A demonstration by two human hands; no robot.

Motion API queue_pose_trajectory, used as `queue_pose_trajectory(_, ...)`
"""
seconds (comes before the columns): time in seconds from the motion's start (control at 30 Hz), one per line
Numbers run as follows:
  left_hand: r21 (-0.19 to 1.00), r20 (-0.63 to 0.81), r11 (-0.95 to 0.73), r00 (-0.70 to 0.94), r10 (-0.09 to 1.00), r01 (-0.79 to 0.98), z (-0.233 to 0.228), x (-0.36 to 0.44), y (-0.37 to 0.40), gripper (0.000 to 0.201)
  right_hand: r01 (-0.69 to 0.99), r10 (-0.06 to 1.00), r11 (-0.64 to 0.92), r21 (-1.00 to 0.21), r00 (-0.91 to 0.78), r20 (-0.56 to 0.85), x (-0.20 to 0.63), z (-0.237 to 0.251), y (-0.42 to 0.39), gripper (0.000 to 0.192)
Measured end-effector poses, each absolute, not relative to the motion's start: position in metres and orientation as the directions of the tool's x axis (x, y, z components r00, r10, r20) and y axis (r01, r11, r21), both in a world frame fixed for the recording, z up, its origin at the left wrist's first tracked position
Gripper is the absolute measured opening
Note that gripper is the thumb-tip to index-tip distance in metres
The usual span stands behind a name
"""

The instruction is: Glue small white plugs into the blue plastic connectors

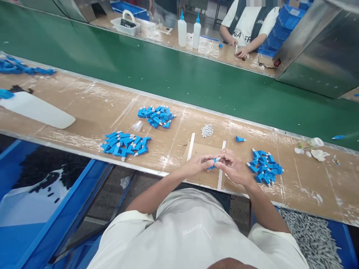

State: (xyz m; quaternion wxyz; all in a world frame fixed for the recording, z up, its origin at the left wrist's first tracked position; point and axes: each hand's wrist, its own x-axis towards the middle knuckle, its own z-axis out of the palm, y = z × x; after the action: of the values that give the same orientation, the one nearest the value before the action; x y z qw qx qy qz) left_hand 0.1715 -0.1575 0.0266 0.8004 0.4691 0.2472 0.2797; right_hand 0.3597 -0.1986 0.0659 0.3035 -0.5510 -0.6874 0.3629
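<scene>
My left hand (199, 163) and my right hand (234, 167) meet above the near edge of the brown worktop (92, 108). Both pinch one small blue plastic part (213, 162) with a white tip. Just right of my right hand lies a pile of the same blue parts (265, 166). Two more piles lie to the left, one near the front (125, 144) and one farther back (155, 116). A small heap of white caps (207, 130) and a lone blue part (239, 139) sit beyond my hands.
A green conveyor belt (174, 71) runs behind the worktop. Two white bottles with blue nozzles (189, 31) stand on the far bench, where another person's hands (241, 51) work. A white bottle (36, 109) lies at left. Blue bins (42, 194) hold dark and grey parts below.
</scene>
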Motion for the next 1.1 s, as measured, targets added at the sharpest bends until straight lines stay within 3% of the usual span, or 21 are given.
queue_pose_trajectory(0.1, 0.878, -0.150, 0.438, 0.755, 0.639, -0.196, 0.025, 0.160, -0.151, 0.051, 0.454, 0.985, 0.040, -0.890, -0.168, -0.042, 0.365, 0.061, -0.198, 0.038)
queue_pose_trajectory(0.23, 0.767, -0.186, 0.491, 0.590, 0.786, -0.412, 0.020, 0.140, -0.141, 0.046, 0.365, 0.997, -0.079, -0.928, 0.005, -0.083, 0.369, 0.041, -0.197, 0.047)
queue_pose_trajectory(0.33, 0.706, -0.254, 0.489, 0.462, 0.850, -0.513, 0.015, 0.129, -0.135, 0.041, 0.362, 0.992, -0.129, -0.923, 0.037, -0.125, 0.366, 0.022, -0.197, 0.045)
queue_pose_trajectory(0.67, 0.649, -0.318, 0.532, 0.441, 0.839, -0.545, 0.007, 0.127, -0.135, 0.035, 0.381, 0.975, -0.217, -0.899, 0.035, -0.221, 0.353, -0.002, -0.194, 0.046)
queue_pose_trajectory(0.77, 0.642, -0.339, 0.541, 0.432, 0.836, -0.543, 0.003, 0.127, -0.134, 0.037, 0.457, 0.988, -0.149, -0.877, 0.024, -0.155, 0.354, 0.001, -0.195, 0.047)
queue_pose_trajectory(0.97, 0.642, -0.313, 0.525, 0.435, 0.845, -0.558, -0.001, 0.131, -0.132, 0.040, 0.649, 0.980, 0.179, -0.739, -0.054, 0.190, 0.350, 0.004, -0.201, 0.031)
queue_pose_trajectory(1.1, 0.638, -0.293, 0.517, 0.441, 0.848, -0.571, -0.001, 0.133, -0.131, 0.042, 0.683, 0.932, 0.327, -0.653, -0.120, 0.341, 0.348, 0.003, -0.202, 0.021)
